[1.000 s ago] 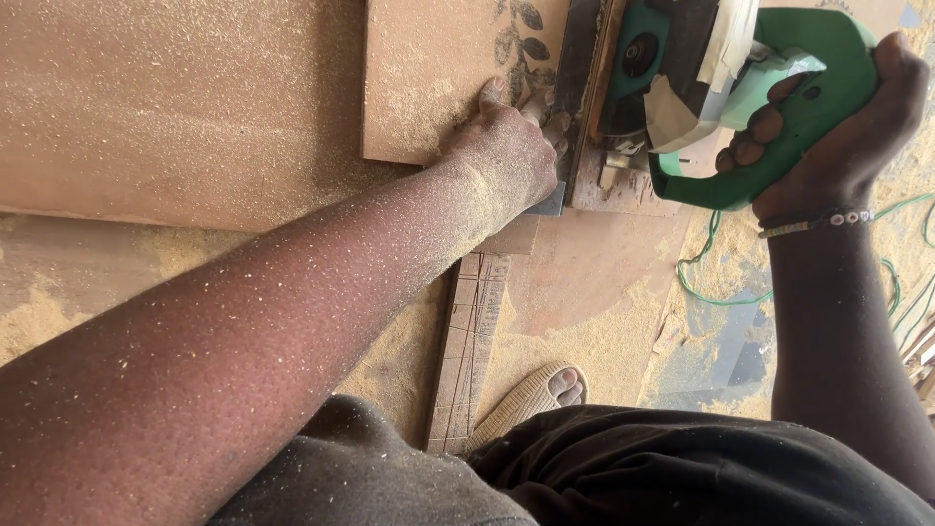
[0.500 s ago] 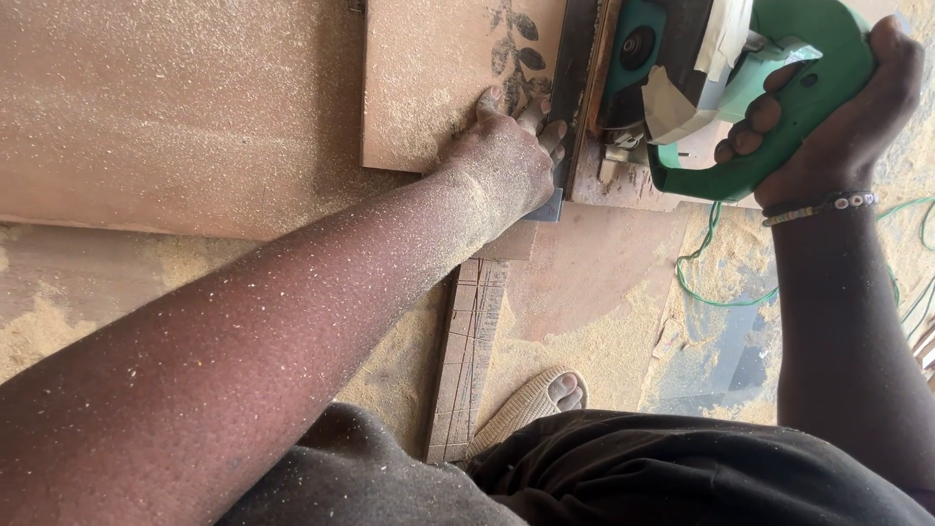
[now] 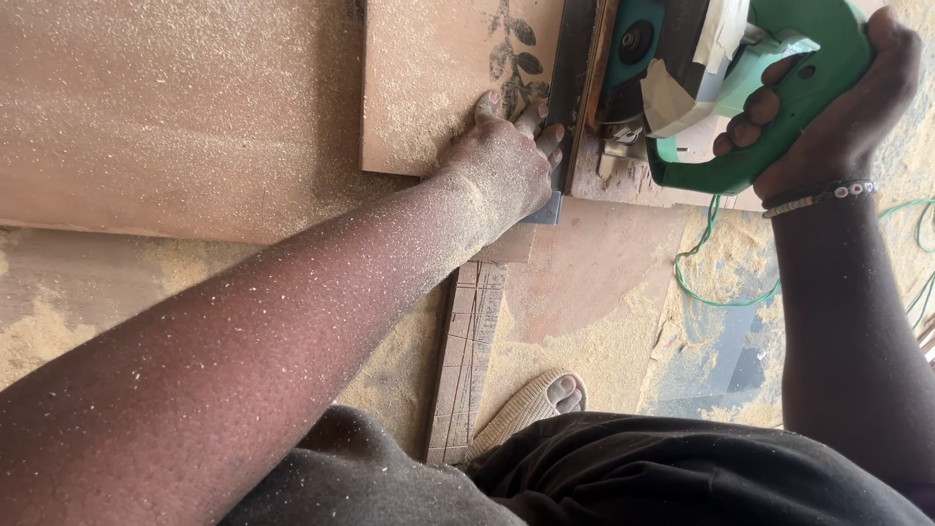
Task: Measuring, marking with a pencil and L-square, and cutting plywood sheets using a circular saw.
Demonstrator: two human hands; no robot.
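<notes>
My right hand (image 3: 838, 117) grips the handle of a green circular saw (image 3: 721, 78) at the top right. The saw rests on a brown wooden board (image 3: 429, 88) dusted with sawdust, next to a dark straight guide strip (image 3: 575, 88). My left hand (image 3: 506, 161) presses flat on the board and against the strip, fingers spread, just left of the saw. A leaf pattern (image 3: 511, 49) is drawn on the board above my fingers.
A larger sawdust-covered panel (image 3: 175, 117) lies to the left under the board. A narrow marked wooden strip (image 3: 467, 360) runs down toward my sandalled foot (image 3: 531, 404). A green cable (image 3: 711, 282) trails on the sawdust-covered ground at right.
The saw and my right hand have shifted slightly up and away along the guide strip. My left hand stays pressed on the board.
</notes>
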